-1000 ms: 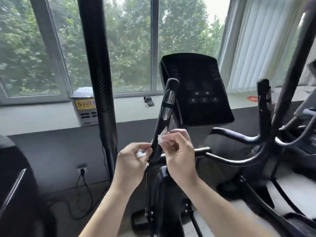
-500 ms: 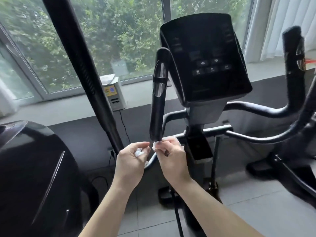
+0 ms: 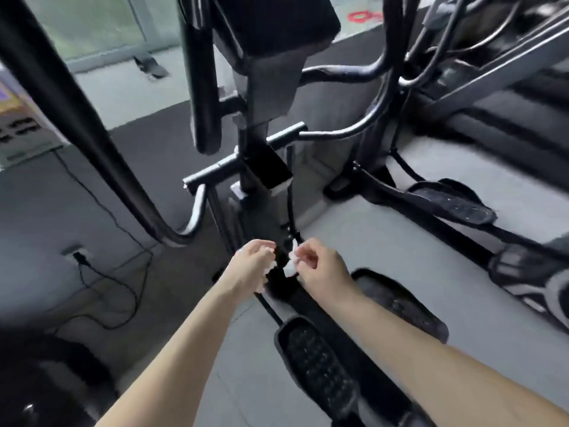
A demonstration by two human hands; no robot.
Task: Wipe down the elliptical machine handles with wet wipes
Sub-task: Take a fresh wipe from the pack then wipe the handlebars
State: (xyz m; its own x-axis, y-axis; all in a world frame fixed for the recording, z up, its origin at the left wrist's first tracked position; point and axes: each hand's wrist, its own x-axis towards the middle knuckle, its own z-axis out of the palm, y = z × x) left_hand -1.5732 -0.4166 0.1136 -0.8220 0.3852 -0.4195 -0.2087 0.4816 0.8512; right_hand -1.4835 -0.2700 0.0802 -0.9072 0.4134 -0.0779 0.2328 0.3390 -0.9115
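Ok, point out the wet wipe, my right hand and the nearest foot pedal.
wet wipe [image 3: 292,261], head view, on the white fold beside the fingertips.
right hand [image 3: 320,268], head view, on the back of the hand.
foot pedal [image 3: 317,368], head view, on its ribbed tread.

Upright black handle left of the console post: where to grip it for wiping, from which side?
Wrap the wet wipe around the handle mid-length on its round shaft, coming from its left: the console post crowds its right side.
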